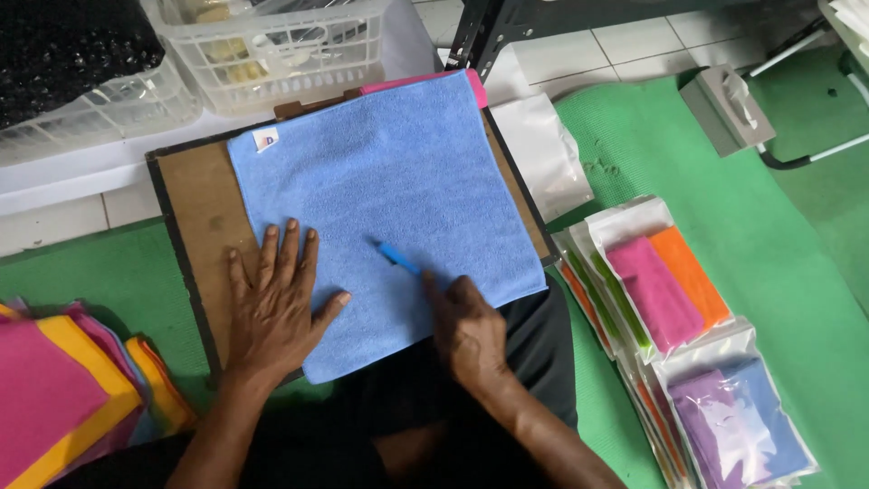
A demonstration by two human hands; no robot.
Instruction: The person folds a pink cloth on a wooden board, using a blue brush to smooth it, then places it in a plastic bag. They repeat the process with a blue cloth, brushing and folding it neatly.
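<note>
Bright even daylight, soft short shadows under the hands [362, 321], mild glare on the clear plastic bags [715, 398], slight blur overall, edges a little stretched

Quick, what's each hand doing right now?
Left hand: open, fingers spread flat on the blue cloth and the brown board.
Right hand: closed on a blue pen, its tip on the cloth.

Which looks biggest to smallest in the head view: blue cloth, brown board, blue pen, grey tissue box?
1. brown board, partly covered
2. blue cloth
3. grey tissue box, though it lies farther from the camera
4. blue pen, held in the right hand
</note>
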